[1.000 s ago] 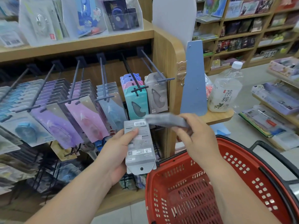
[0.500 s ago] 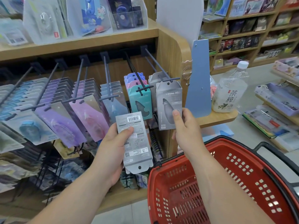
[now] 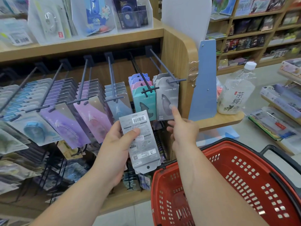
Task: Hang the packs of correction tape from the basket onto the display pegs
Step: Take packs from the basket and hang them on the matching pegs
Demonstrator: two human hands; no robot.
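Single wide-angle camera, worn on the person's head, looks forward and down, close on the display pegs (image 3: 111, 74) filling the frame's left and centre. A red basket (image 3: 241, 173) sits near at lower right, with bookshelves (image 3: 252, 28) far off at upper right.

Unreadable fine print on held grey pack (image 3: 143, 149), red basket (image 3: 164, 193) cropped by bottom and right edges, lower packs (image 3: 143, 181) partly behind left hand (image 3: 117, 144)

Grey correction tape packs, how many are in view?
3: held pack in the left hand, front pack and rear pack on the rightmost peg. Others may be hidden.
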